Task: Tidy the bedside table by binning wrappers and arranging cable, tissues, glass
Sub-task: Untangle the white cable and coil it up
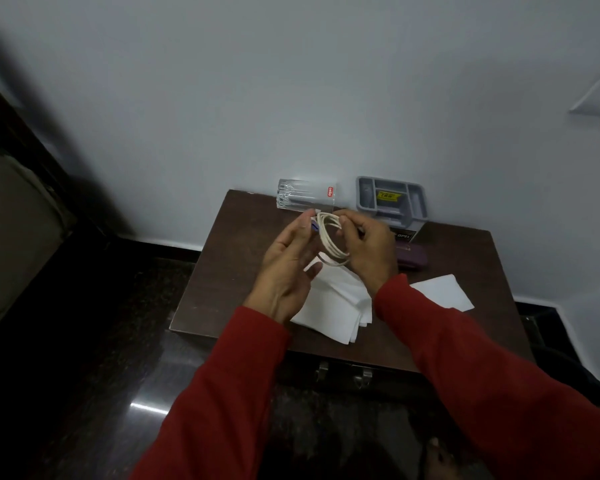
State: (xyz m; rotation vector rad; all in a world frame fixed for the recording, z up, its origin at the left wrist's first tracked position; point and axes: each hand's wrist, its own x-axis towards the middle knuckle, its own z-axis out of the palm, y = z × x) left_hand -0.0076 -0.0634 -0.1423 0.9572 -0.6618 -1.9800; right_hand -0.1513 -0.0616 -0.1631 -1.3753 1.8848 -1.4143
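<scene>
A white cable (329, 241) is coiled into loops and held above the dark brown bedside table (222, 278). My right hand (368, 251) grips the coil at its top and right side. My left hand (288, 268) pinches the coil's upper left with thumb and fingertip, its other fingers spread. A pile of white tissues (333, 310) lies under my hands near the table's front, and one more tissue (444, 292) lies to the right. A clear drinking glass (305, 199) with a red label stands at the back edge by the wall.
A grey compartment organiser (390, 199) stands at the back right on a dark box. A purple case (413, 259) lies in front of it. The white wall runs right behind the table. Dark polished floor lies to the left and front.
</scene>
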